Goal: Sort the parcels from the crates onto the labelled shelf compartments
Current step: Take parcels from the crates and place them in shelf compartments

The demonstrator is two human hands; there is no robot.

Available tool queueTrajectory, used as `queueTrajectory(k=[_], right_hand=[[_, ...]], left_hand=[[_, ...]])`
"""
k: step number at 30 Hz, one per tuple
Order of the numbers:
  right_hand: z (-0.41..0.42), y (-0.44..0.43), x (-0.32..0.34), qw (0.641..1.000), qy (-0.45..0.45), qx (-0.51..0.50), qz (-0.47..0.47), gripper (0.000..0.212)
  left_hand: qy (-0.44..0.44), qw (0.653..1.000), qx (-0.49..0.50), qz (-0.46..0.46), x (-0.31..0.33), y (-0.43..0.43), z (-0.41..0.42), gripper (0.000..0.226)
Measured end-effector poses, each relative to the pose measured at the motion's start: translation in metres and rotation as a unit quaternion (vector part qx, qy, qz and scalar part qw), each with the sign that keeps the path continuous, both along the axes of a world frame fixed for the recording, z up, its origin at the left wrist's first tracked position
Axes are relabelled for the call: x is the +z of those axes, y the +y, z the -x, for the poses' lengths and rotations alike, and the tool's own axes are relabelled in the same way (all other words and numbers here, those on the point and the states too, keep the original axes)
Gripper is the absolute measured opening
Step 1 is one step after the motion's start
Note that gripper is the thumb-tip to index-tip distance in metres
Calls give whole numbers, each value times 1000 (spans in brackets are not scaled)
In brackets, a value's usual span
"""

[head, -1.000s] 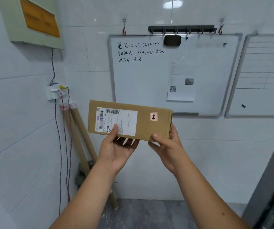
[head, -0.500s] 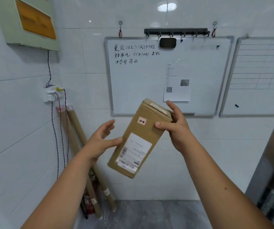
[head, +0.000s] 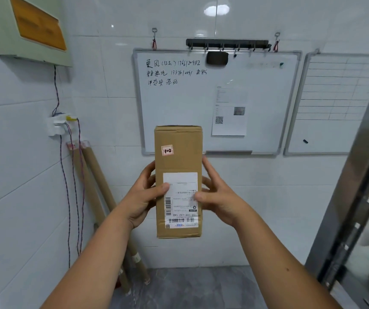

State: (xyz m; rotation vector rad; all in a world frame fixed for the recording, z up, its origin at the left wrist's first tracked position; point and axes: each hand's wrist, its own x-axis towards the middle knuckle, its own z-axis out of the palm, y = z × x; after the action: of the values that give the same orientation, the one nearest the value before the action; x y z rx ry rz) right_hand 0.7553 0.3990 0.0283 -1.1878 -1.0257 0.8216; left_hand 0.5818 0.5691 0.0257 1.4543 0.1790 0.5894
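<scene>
The parcel (head: 179, 161) is an upright brown carton bearing a shipping label (head: 181, 206) and a "1-2" sticker (head: 167, 150). The left hand (head: 143, 197) and right hand (head: 221, 197) grip its opposite sides.

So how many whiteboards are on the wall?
2. The written-on whiteboard hangs behind the parcel; the ruled whiteboard hangs to its right, its edge hidden by a metal frame.

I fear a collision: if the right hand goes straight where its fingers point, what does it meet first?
The right hand grips the parcel; beyond that, probably the whiteboard, depth unclear.
</scene>
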Motion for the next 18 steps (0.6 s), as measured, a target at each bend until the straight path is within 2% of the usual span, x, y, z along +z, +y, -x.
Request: queueTrajectory(k=[3, 6, 12, 18], right_hand=[[7, -10, -9, 999, -5, -32, 4, 96], [6, -19, -7, 999, -4, -52, 3, 95], [11, -41, 1, 997, -12, -81, -11, 90], [56, -51, 1, 983, -18, -177, -44, 87]], left_hand=[[20, 1000, -1, -1, -2, -5, -4, 117], [24, 1000, -15, 7, -6, -13, -4, 117], [17, 998, -55, -31, -1, -22, 3, 96], [0, 993, -100, -66, 1, -13, 16, 82]])
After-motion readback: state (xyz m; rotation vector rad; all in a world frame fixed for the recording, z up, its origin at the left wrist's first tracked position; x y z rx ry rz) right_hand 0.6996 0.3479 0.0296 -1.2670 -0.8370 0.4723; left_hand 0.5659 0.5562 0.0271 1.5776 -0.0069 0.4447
